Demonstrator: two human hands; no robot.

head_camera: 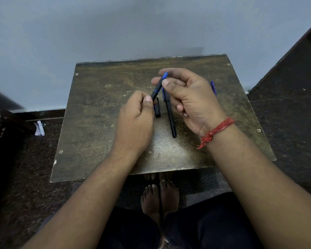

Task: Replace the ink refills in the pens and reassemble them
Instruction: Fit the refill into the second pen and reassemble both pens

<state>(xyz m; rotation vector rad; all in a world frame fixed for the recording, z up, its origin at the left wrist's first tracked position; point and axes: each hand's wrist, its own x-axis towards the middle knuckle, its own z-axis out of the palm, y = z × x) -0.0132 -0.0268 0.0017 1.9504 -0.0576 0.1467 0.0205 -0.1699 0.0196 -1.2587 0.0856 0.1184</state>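
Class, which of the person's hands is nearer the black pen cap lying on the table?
Left. The left hand sits right beside the cap; the right hand is farther right, beyond the lying pen.

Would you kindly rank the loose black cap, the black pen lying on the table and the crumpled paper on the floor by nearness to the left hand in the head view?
Measured from the left hand:
1. Loose black cap, just right of the thumb, on the table.
2. Black pen, lying further right, under the right hand's fingers.
3. Crumpled paper, far left on the floor.
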